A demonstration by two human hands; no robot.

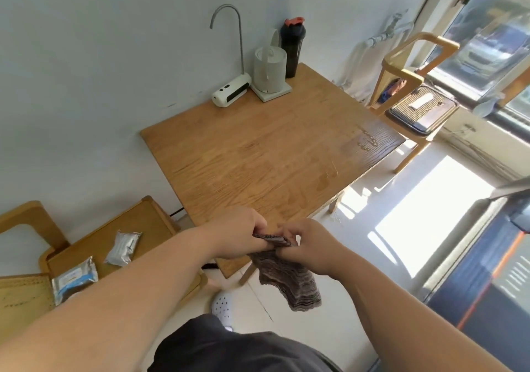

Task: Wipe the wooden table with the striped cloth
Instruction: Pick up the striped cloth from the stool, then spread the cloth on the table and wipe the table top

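Striped cloth (289,280) folded, hanging limp off desk (266,153) edge; left hand (241,234), right hand (307,245) both pinching its top.

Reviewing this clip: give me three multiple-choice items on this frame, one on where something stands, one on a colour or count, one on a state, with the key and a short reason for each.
1. Where does the black bottle stand?
A. at the table's far edge, by the wall, beside the white kettle
B. on the floor
C. on the chair at the left

2. How many foil packets lie on the chair at the left?
A. none
B. two
C. five

3. What is the state of the striped cloth?
A. spread flat on the wooden table
B. draped over a chair back
C. held in both hands, part hanging down

Key:
1 A, the bottle sits against the kettle at the back of the table.
2 B, one packet and another show.
3 C, the left hand and right hand grip it at the table's near edge.
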